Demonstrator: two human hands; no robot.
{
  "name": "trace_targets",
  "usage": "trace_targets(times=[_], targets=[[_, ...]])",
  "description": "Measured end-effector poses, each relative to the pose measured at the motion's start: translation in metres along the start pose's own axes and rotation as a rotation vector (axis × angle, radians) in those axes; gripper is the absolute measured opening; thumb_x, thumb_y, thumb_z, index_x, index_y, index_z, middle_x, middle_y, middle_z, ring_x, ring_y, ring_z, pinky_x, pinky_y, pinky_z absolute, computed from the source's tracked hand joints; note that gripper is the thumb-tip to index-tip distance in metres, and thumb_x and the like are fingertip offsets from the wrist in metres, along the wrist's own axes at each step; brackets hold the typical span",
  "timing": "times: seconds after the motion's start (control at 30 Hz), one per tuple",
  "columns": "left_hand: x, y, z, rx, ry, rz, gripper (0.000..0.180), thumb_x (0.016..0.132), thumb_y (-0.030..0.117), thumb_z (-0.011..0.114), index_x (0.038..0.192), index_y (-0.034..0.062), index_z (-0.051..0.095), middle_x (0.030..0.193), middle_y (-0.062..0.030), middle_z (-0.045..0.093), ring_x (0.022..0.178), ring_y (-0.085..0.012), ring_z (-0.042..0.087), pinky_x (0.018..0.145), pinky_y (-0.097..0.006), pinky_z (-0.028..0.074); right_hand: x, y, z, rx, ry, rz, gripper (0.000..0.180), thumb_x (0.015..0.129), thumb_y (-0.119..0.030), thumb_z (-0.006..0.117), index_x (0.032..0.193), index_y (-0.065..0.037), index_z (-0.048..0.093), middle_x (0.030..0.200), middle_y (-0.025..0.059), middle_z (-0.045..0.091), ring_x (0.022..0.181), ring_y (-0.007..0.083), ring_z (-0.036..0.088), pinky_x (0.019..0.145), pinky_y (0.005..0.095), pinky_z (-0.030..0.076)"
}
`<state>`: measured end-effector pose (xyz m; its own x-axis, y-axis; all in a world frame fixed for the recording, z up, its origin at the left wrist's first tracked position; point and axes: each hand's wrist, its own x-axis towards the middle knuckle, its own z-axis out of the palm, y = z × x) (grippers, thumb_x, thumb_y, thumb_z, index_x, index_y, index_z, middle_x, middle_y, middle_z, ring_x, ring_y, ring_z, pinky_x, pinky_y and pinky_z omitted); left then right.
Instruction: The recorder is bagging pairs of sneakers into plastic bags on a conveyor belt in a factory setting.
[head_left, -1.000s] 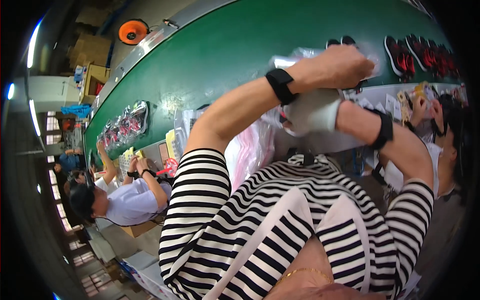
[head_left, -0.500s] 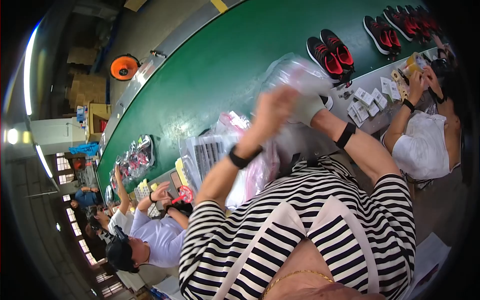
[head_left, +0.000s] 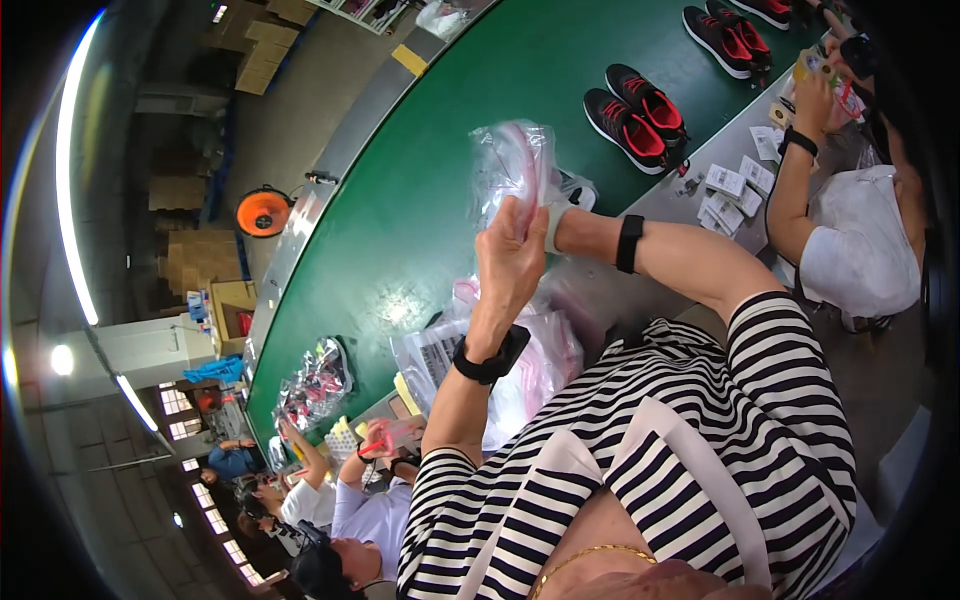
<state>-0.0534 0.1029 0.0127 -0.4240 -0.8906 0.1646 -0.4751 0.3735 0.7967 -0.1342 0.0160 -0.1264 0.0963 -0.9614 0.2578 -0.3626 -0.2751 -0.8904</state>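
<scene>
While both hands' fingers (head_left: 505,222) clamp a clear bag (head_left: 512,165), sneakers (head_left: 636,117) lie beyond.

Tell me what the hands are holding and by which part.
Both hands hold a clear plastic bag: the left hand pinches its lower edge, and the right hand, mostly hidden behind it, meets the same edge.

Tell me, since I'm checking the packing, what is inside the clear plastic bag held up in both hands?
Through the clear plastic bag something pink and white shows. The crinkled film and the left hand cover its shape.
</scene>
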Motion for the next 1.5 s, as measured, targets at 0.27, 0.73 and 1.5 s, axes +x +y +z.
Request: trace_targets(times=[0.27,0.73,1.5], targets=[[0.025,-0.043,-0.039,0.001,0.248,-0.11,0.016,0.087,0.018,0.061,0.088,0.0019,0.061,0.07,0.0019,0.053,0.065,-0.0051,0.046,0.056,-0.021,0.038,-0.01,-0.042,0.01,-0.873,-0.531,0.01,0.042,0.082,-0.014,0.05,0.123,-0.007,0.047,0.115,0.0118,0.056,0.094,0.025,0.06,0.079,0.0358,0.048],[-0.016,-0.064,0.017,-0.753,0.134,-0.598,0.023,0.089,0.024,0.06,0.106,0.0079,0.058,0.089,0.0013,0.058,0.084,-0.0075,0.053,0.073,-0.021,0.043,-0.077,-0.052,-0.065,0.736,-0.573,0.328,0.061,0.078,-0.049,0.065,0.115,-0.004,0.05,0.082,0.0027,0.057,0.063,0.0136,0.056,0.056,0.0269,0.047],[-0.009,-0.046,-0.007,-0.213,0.253,-0.116,0.014,0.09,0.013,0.057,0.085,0.0002,0.059,0.075,0.0039,0.055,0.072,-0.0048,0.046,0.064,-0.02,0.038,-0.112,-0.066,-0.101,-0.52,-1.017,0.237,0.046,0.074,-0.04,0.063,0.101,-0.004,0.066,0.103,0.0125,0.065,0.094,0.027,0.062,0.085,0.0403,0.046]])
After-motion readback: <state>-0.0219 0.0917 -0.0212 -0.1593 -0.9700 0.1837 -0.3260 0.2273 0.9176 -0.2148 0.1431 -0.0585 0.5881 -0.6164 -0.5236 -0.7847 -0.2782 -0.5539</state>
